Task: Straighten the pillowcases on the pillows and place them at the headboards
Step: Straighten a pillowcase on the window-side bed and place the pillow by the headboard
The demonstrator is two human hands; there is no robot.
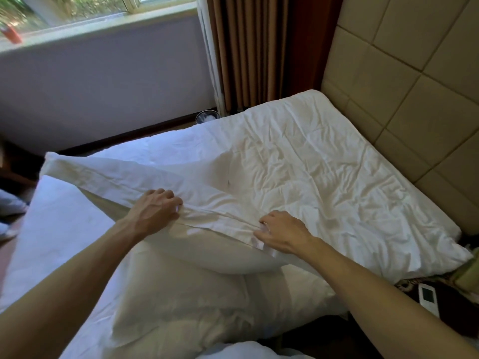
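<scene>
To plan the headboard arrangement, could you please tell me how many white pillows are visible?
2: one soft white fabric pillow gripped by the left hand and right hand, resting on a second white pillow below. More may be hidden.

Single view on my feed: head-worn, wide-angle. Station: beside the bed [337, 164]. Facing: forward and down across it, headboard [414, 86] along the right edge, window [77, 11] top left. Range: close; forearms enter from the bottom corners, left hand [155, 211] and right hand [282, 234] near mid-frame.

Blurred red object [10, 34] on the windowsill [103, 27] (identity unclear); lower pillow [181, 307] half under the upper pillow [155, 177].
</scene>
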